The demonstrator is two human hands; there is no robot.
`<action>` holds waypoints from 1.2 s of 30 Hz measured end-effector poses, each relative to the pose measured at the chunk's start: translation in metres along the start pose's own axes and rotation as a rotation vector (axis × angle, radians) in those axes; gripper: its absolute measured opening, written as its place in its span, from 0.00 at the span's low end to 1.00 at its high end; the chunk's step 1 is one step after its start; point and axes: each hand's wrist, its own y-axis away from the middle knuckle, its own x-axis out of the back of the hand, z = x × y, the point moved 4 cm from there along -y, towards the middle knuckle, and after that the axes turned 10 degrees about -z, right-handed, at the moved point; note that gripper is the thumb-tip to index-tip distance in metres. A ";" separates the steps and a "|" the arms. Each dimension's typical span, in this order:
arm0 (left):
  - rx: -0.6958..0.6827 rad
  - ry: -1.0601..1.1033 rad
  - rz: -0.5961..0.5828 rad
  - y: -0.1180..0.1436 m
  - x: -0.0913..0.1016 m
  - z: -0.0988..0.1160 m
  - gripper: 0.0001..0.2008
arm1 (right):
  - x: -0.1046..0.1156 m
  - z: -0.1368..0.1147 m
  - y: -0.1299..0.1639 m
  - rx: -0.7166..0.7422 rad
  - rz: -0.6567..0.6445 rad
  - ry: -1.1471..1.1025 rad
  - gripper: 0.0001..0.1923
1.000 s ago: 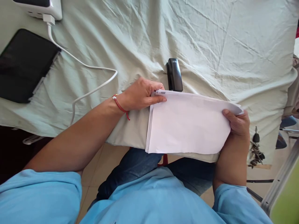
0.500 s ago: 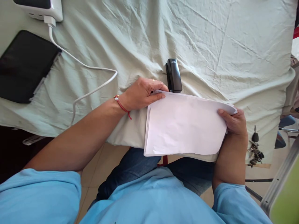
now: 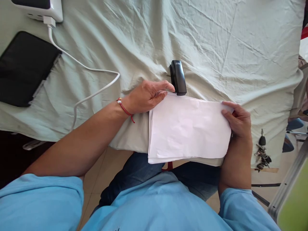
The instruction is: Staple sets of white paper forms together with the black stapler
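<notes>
A stack of white paper sheets (image 3: 190,128) lies at the table's front edge, its near side jutting over the edge. My left hand (image 3: 151,95) pinches the stack's far left corner, thumb on top, index finger stretched along the far edge close to the stapler. At the far right corner, my right hand (image 3: 237,120) grips the sheets between thumb and fingers. Just beyond the far edge of the paper stands a black stapler (image 3: 179,77), its near end at the sheets. How the sheets lie under my fingers is partly hidden.
A white cable (image 3: 96,70) runs from a white power device (image 3: 56,11) at the upper left. A black flat case (image 3: 24,69) lies at the left. A bunch of keys (image 3: 262,154) is on the right. Wrinkled pale green cloth (image 3: 204,38) covers the table.
My right fingers have shifted to the far right corner, which now lies flatter instead of curling up. My left index finger reaches slightly further right along the far edge. The stapler stays put.
</notes>
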 end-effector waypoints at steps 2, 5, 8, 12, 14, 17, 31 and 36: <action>0.006 0.008 0.034 0.000 0.000 -0.004 0.17 | 0.000 0.000 0.001 -0.011 0.007 0.004 0.24; 0.006 -0.019 0.079 -0.001 0.000 -0.005 0.15 | 0.001 0.000 0.001 -0.018 0.023 -0.013 0.26; 0.002 -0.007 0.120 -0.002 0.002 -0.003 0.19 | 0.002 0.002 0.000 -0.010 0.029 -0.026 0.27; 0.028 -0.057 0.086 -0.002 0.001 -0.002 0.18 | 0.002 0.002 -0.001 -0.011 0.032 -0.037 0.27; 0.007 -0.078 0.070 -0.003 0.000 -0.001 0.18 | 0.001 0.000 0.000 -0.016 0.039 -0.044 0.27; -0.037 -0.078 0.067 -0.002 0.001 0.000 0.20 | -0.001 -0.004 0.001 -0.029 0.051 -0.068 0.28; -0.138 -0.096 -0.011 -0.001 -0.001 0.004 0.19 | 0.001 -0.003 0.003 -0.031 0.079 -0.097 0.27; -0.144 -0.010 -0.078 -0.003 -0.001 0.005 0.15 | 0.001 -0.004 0.002 -0.011 0.072 -0.098 0.30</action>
